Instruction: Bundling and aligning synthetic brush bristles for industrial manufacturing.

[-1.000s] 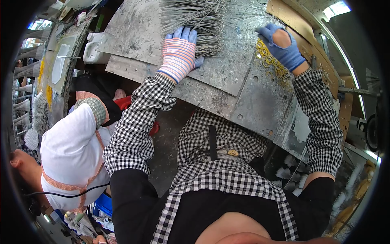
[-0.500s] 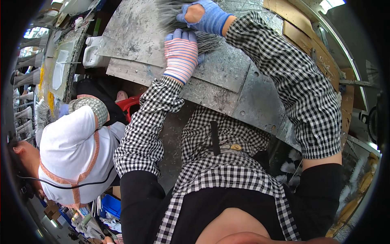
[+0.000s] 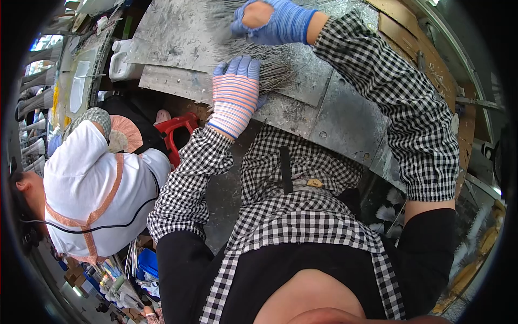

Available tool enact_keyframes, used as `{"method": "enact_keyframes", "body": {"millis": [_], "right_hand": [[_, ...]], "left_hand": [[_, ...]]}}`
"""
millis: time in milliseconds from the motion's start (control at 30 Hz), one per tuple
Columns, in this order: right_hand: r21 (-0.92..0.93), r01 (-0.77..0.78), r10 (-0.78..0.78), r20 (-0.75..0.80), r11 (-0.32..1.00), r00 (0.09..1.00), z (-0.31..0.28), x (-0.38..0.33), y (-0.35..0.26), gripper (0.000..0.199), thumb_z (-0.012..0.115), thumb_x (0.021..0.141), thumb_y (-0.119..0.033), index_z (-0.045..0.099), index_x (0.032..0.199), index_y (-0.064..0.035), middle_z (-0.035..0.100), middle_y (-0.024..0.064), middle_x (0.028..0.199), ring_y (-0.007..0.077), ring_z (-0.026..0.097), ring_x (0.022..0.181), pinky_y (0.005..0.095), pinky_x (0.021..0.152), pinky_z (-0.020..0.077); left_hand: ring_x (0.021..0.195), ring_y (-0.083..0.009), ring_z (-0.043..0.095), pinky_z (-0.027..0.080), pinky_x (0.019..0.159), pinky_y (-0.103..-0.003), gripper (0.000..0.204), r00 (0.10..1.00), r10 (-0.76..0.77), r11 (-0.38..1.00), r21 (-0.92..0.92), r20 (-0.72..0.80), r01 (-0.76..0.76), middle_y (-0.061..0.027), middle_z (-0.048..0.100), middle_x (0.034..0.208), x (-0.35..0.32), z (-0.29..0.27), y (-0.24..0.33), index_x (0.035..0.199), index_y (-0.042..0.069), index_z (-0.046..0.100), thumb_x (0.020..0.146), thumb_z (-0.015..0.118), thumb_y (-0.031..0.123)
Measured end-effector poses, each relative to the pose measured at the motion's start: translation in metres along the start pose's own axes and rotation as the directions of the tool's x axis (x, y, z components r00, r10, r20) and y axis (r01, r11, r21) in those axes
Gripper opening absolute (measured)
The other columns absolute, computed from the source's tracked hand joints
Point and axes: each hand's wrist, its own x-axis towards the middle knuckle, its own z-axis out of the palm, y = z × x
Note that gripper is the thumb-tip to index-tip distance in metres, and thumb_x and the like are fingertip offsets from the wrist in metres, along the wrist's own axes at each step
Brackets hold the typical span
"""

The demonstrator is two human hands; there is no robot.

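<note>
A heap of thin grey wires (image 3: 278, 67), straight and stiff, lies at the table's near edge and fans out to the right. Over it is my left hand (image 3: 236, 89) in a pink striped glove with blue fingertips. Its fingers are together across the wires and its thumb is on the near side; wire ends stick out on both sides. Farther off, my right hand (image 3: 272, 21), in a blue glove with a hole over the back, is curled round more wires. Those wires are smeared by motion left of the hand, and its fingertips are partly hidden.
Grey metal sheets (image 3: 345, 127) cover the worktable, with brown boards (image 3: 407, 32) on its right. A white plastic jug (image 3: 121, 59) stands left. A co-worker in a white shirt (image 3: 102, 183) sits at my left by a red stool (image 3: 178, 132). Brushes hang far left.
My left hand has come nearer and slightly left, the wires under it shifting along. My right hand has moved a little nearer. The co-worker has shifted left, and the view has moved slightly.
</note>
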Motion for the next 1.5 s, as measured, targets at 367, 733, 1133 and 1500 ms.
{"method": "enact_keyframes", "body": {"millis": [367,733,1133,1500], "right_hand": [[-0.03,0.067,-0.065,0.061,0.997,0.996,0.032,-0.003,0.003,0.011,0.064,0.078,-0.023,0.063,0.069,-0.0167,0.063,0.0078,0.065,0.028,0.065,0.072,0.0414,0.074,0.0495],[0.137,0.092,-0.098,0.035,0.986,0.995,0.041,-0.025,-0.021,0.015,0.064,0.079,-0.03,0.064,0.074,-0.016,0.066,0.008,0.074,0.03,0.065,0.077,0.0439,0.082,0.048],[0.816,-0.542,0.553,0.361,0.203,0.751,-0.064,-0.102,-0.01,0.036,0.053,0.102,-0.037,0.07,0.124,-0.0139,0.072,0.0025,0.093,0.0159,0.07,0.089,0.0288,0.073,0.0548],[0.636,-0.468,0.732,-0.236,0.614,0.639,-0.081,-0.182,-0.01,0.042,0.064,0.098,-0.045,0.069,0.119,-0.0079,0.07,0.0014,0.088,0.0056,0.065,0.078,0.0187,0.063,0.0499]], "left_hand": [[0.102,-0.023,0.064,0.044,0.099,-0.043,0.035,0.998,-0.042,0.991,0.127,-0.04,0.047,-0.005,0.066,0.104,-0.012,0.002,0.021,0.117,0.011,0.062,0.083,0.063,0.02],[0.091,-0.0253,0.066,0.048,0.089,-0.042,0.029,0.997,0.001,0.999,0.051,0.076,-0.004,-0.0061,0.067,0.092,-0.02,-0.003,0.01,0.107,0.01,0.064,0.08,0.067,0.018],[0.087,-0.0202,0.066,0.055,0.082,-0.034,0.048,0.812,0.002,-0.518,-0.694,0.583,0.5,-0.008,0.068,0.093,-0.019,-0.064,0.026,0.116,-0.001,0.059,0.073,0.075,0.013],[0.089,-0.0232,0.063,0.049,0.097,-0.046,0.055,0.722,0.391,-0.693,-0.334,0.57,0.639,-0.0065,0.062,0.091,-0.039,-0.024,0.102,0.122,0.004,0.055,0.073,0.078,0.012]]}}
